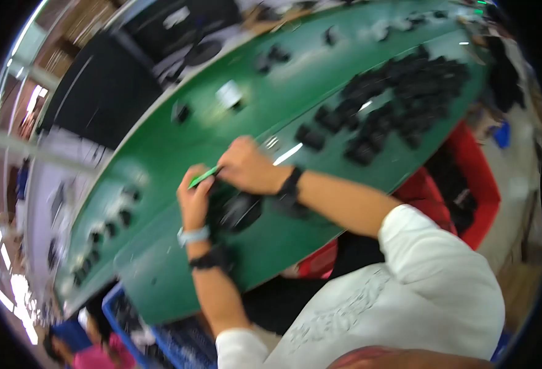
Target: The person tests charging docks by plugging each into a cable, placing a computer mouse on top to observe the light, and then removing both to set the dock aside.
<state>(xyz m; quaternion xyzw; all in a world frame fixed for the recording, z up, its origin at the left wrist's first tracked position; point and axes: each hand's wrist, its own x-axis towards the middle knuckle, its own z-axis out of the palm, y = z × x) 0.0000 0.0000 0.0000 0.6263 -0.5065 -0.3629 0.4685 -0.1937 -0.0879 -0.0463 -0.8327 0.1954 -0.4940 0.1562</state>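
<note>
My left hand (192, 195) is closed around a slim bright green piece (203, 177), which lies between its thumb and fingers. My right hand (246, 165) pinches at the dark end of the same piece, so the two hands almost meet. Blur hides exactly what kind of thing it is. Just below my hands a larger black object (241, 212) rests on the green tabletop (160, 258). Two small silvery pieces (271, 143) lie beyond my right hand. Both wrists wear dark bands, and a pale band also circles the left one.
A big heap of black parts (400, 92) covers the right of the table. Small dark parts (108, 227) line its left edge. A white block (228, 94) sits farther back. Red bins (477, 190) stand at the right, a blue crate (126, 317) at the lower left.
</note>
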